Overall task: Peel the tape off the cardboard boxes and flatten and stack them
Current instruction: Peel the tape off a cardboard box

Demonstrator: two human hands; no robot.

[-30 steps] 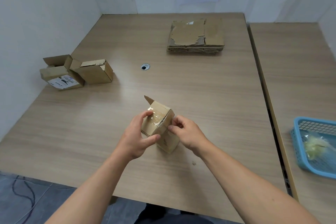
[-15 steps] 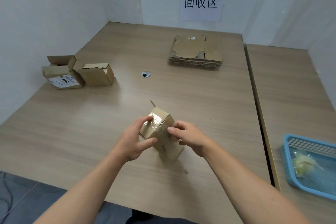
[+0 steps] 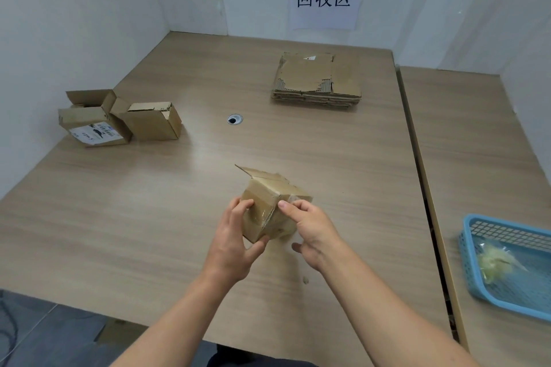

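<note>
A small cardboard box (image 3: 275, 188) sat tilted on one corner near the tabletop's (image 3: 185, 217) 6 o'clock edge. It was brown and scuffed, with one flap raised toward 11 o'clock. Glossy, wrinkled clear tape (image 3: 262, 214) ran down its near edge. The left hand (image 3: 235, 235) had its grip wrapped round the box's left face, thumb under the bottom corner. The right hand (image 3: 310, 226) had its grip curled tight, pinching the tape at the upper edge. A stack of flattened cardboard (image 3: 317, 77) lay toward 12 o'clock, and two open boxes (image 3: 119, 119) sat at 10 o'clock.
</note>
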